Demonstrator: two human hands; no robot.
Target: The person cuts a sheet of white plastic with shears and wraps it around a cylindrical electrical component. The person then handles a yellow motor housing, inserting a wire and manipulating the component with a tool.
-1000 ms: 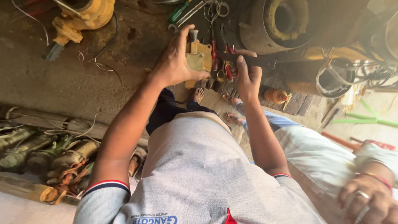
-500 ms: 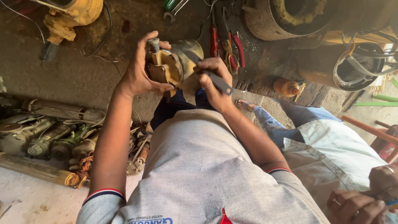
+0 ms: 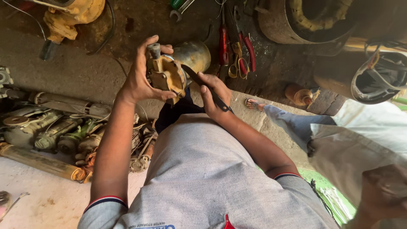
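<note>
Head view, looking down: a person in a grey short-sleeved shirt holds a worn yellow metal pump housing with a short grey shaft stub (image 3: pixel 166 73) up in front of the chest, above the stained concrete floor (image 3: pixel 72 72). The left hand (image 3: pixel 142 76) is clenched around the housing, fingers over its top edge and thumb under its lower rim. The right hand (image 3: pixel 215 95) has its grip closed on a dark, slim hand tool (image 3: pixel 207 87), whose tip rests against the right side of the housing. Just behind the housing lies a dull brass-coloured metal cylinder (image 3: pixel 194 55). Farther back on the floor are red-handled pliers and screwdrivers (image 3: pixel 237 48), with a steel spanner (image 3: pixel 180 9) near the top edge. A large rusty round motor casing (image 3: pixel 309 23) stands at upper right, and a yellow cast machine part (image 3: pixel 76 15) sits at upper left. A heap of greasy old motor parts and tubes (image 3: pixel 55 135) lies along the left. At right, another person's jeans-clad leg (image 3: pixel 292 123) ends in a sandalled foot (image 3: pixel 254 104), and a blurred hand (image 3: pixel 383 191) shows in the lower corner.
</note>
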